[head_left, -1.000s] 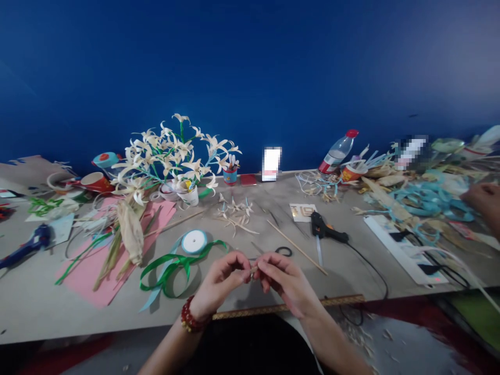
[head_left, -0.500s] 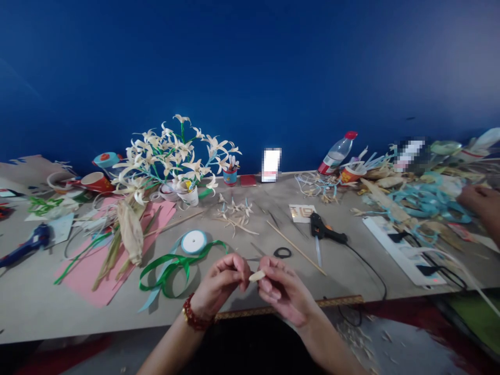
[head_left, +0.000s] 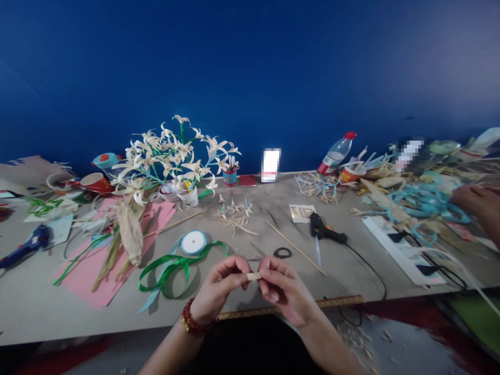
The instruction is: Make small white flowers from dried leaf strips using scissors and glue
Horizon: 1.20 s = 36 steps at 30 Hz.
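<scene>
A small cream-coloured strip, like a corn-husk petal point(head_left: 253, 276), is pinched between both hands at the front of the table. My left hand point(head_left: 228, 281), with a red beaded bracelet point(head_left: 194, 316) on its wrist, grips one end between thumb and fingers. The other end is in the closed fingers of my right hand point(head_left: 283, 286). Just beyond the hands lie scissors point(head_left: 282, 253), partly hidden, and a thin wooden stick point(head_left: 297, 247). Left of them are a loose green ribbon point(head_left: 183, 271) and a ribbon spool point(head_left: 194, 242).
A black glue gun point(head_left: 326, 229) and a white power strip point(head_left: 402, 250) lie to the right. White husk flowers point(head_left: 175, 151) stand at back left, above pink paper point(head_left: 94, 276) and dried husks point(head_left: 130, 234). Another person's hand point(head_left: 476, 200) is at far right, beside blue ribbon point(head_left: 414, 200).
The left thumb and fingers have come onto the near end of the petal, which now lies level between both hands. The other person's hand has shifted slightly left.
</scene>
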### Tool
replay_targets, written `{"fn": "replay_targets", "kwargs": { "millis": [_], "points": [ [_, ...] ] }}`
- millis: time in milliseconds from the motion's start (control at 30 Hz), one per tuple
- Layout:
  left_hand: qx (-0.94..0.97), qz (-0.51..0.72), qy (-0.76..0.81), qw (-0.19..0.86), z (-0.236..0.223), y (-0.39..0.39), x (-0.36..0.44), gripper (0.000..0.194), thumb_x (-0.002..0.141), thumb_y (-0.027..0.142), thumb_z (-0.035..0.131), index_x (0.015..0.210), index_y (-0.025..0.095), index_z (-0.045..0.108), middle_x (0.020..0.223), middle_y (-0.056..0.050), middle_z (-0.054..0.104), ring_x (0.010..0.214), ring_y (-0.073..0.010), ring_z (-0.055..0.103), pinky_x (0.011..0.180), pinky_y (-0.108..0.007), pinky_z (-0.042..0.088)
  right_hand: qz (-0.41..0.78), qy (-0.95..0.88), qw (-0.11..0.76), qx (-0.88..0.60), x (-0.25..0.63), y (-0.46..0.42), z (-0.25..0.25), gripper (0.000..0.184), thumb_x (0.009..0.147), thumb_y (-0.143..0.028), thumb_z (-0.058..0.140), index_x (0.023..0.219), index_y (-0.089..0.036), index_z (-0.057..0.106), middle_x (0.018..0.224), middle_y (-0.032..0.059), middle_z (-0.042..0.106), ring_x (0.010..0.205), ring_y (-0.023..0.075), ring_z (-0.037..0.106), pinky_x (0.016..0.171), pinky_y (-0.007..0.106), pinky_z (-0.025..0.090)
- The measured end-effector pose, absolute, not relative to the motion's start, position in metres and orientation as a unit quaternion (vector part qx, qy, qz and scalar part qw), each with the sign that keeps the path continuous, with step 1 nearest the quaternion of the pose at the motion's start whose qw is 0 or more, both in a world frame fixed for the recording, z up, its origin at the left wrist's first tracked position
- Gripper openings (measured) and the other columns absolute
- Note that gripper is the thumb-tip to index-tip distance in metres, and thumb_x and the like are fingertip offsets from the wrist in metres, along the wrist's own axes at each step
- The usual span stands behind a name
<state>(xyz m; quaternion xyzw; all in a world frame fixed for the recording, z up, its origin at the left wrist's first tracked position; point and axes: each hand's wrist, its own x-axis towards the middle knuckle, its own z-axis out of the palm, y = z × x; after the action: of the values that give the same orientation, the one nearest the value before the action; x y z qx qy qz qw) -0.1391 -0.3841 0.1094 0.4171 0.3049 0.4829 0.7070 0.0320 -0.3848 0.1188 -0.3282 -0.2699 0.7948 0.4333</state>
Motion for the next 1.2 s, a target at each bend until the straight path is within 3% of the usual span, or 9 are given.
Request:
{"fn": "replay_targets", "kwargs": {
  "millis": [133,300,467,567,700,867,967,1067,1200],
  "points": [
    [0.391,0.544,0.244,0.701,0.111,-0.38,-0.14,0.016,0.082,0.028,0.065,0.071,0.017,0.06,0.06,0.001,0.049,0.064,-0.0151,0.047,0.077,-0.035,0.044,0.813,-0.211,0.468,-0.275,0.035,-0.383,0.118,0.032,0.075,-0.033,0.078,0.067,-0.018,0.052,0.05,-0.008,0.047,0.039,0.0013,0.018,0.04,0.014,0.023],
    [0.438,0.505,0.303,0.679,0.114,-0.383,-0.141,0.016,0.086,0.03,0.065,0.091,0.016,0.066,0.08,-0.004,0.059,0.077,-0.0164,0.053,0.074,-0.029,0.041,0.794,-0.251,0.458,-0.312,0.033,-0.382,0.115,0.026,0.077,-0.031,0.077,0.071,-0.017,0.056,0.051,-0.004,0.056,0.04,0.0029,0.031,0.041,0.014,0.026],
    [0.418,0.502,0.307,0.692,0.113,-0.383,-0.137,0.011,0.084,0.025,0.069,0.082,0.016,0.063,0.076,-0.001,0.058,0.072,-0.0131,0.052,0.07,-0.025,0.04,0.757,-0.322,0.45,-0.348,0.033,-0.384,0.113,0.024,0.083,-0.036,0.07,0.073,-0.017,0.06,0.055,-0.0014,0.06,0.041,0.0047,0.039,0.042,0.016,0.031],
    [0.401,0.501,0.314,0.699,0.115,-0.382,-0.137,0.011,0.084,0.023,0.068,0.079,0.015,0.063,0.073,-0.001,0.057,0.069,-0.012,0.051,0.069,-0.024,0.04,0.612,-0.476,0.489,-0.4,0.037,-0.387,0.114,0.017,0.09,-0.032,0.059,0.097,-0.019,0.067,0.081,0.0052,0.069,0.057,0.0117,0.055,0.052,0.022,0.045],
    [0.372,0.504,0.325,0.708,0.118,-0.38,-0.135,0.011,0.083,0.02,0.068,0.076,0.015,0.061,0.07,0.0,0.054,0.065,-0.0108,0.048,0.066,-0.022,0.039,0.255,-0.725,0.507,-0.391,0.041,-0.39,0.119,0.046,0.082,-0.012,0.061,0.126,-0.024,0.057,0.123,0.011,0.063,0.1,0.0244,0.062,0.083,0.038,0.053],
    [0.385,0.491,0.346,0.7,0.117,-0.381,-0.131,0.012,0.084,0.021,0.062,0.074,0.015,0.059,0.069,0.0,0.052,0.064,-0.0117,0.049,0.066,-0.024,0.042,0.129,-0.791,0.496,-0.335,0.037,-0.387,0.119,0.037,0.08,0.001,0.057,0.11,-0.021,0.06,0.096,0.0079,0.071,0.089,0.0216,0.066,0.082,0.037,0.053],
    [0.513,0.51,0.395,0.566,0.118,-0.387,-0.132,0.007,0.088,0.021,0.057,0.085,0.017,0.061,0.079,-0.003,0.058,0.074,-0.0167,0.056,0.072,-0.03,0.047,0.125,-0.795,0.494,-0.33,0.036,-0.384,0.118,0.033,0.08,0.002,0.057,0.105,-0.02,0.06,0.089,0.0076,0.071,0.082,0.0209,0.066,0.077,0.036,0.054],
    [0.692,0.516,0.414,0.288,0.123,-0.393,-0.133,0.02,0.081,0.013,0.062,0.1,0.02,0.062,0.092,-0.006,0.065,0.091,-0.0223,0.06,0.097,-0.045,0.042,0.129,-0.788,0.498,-0.337,0.036,-0.383,0.117,0.031,0.08,0.001,0.058,0.103,-0.02,0.06,0.086,0.0075,0.07,0.08,0.021,0.065,0.075,0.036,0.054],
    [0.761,0.49,0.411,0.11,0.126,-0.392,-0.132,0.026,0.078,0.001,0.059,0.094,0.021,0.061,0.084,-0.001,0.067,0.082,-0.0183,0.061,0.107,-0.054,0.033,0.138,-0.783,0.503,-0.339,0.035,-0.383,0.117,0.03,0.079,0.001,0.06,0.101,-0.019,0.059,0.084,0.0076,0.069,0.079,0.0211,0.065,0.073,0.036,0.054]
  ]
}}
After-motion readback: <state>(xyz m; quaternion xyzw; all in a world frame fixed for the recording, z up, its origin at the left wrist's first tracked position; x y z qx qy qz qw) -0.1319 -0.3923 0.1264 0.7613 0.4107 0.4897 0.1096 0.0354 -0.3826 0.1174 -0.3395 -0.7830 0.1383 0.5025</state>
